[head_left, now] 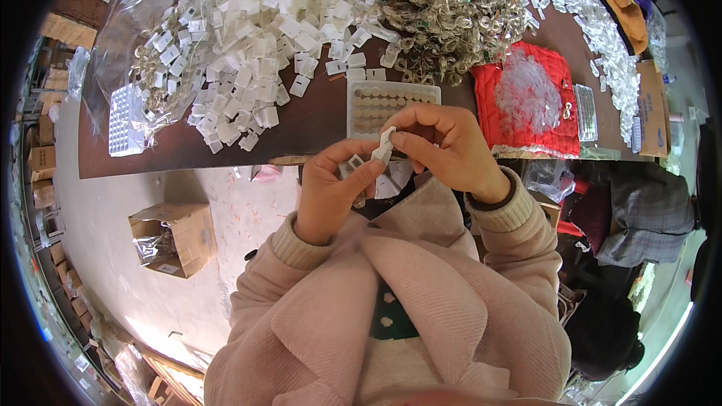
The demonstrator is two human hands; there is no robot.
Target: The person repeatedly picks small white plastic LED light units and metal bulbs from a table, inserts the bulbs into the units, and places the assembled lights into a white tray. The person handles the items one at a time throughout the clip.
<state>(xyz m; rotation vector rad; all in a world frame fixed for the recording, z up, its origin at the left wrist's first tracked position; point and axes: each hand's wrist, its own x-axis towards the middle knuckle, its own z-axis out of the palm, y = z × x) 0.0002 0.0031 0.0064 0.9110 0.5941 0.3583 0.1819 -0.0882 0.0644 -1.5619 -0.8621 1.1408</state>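
Note:
My left hand (pixel 329 189) and my right hand (pixel 453 152) meet in front of the table's near edge. A small white plastic piece (pixel 384 146) is pinched between the fingertips of both hands. My left hand also has small clear-and-white parts (pixel 355 162) between its fingers, too small to name. Just beyond my hands, a pale tray (pixel 350 109) with rows of small round beige pieces lies on the table.
The dark table (pixel 113 162) bears a big heap of white plastic pieces (pixel 259 68) and a heap of clear, shiny looped parts (pixel 444 11). Thin clear strands (pixel 526 83) lie on a red quilted cloth (pixel 489 109) at right. A cardboard box (pixel 197 237) stands on the floor at left.

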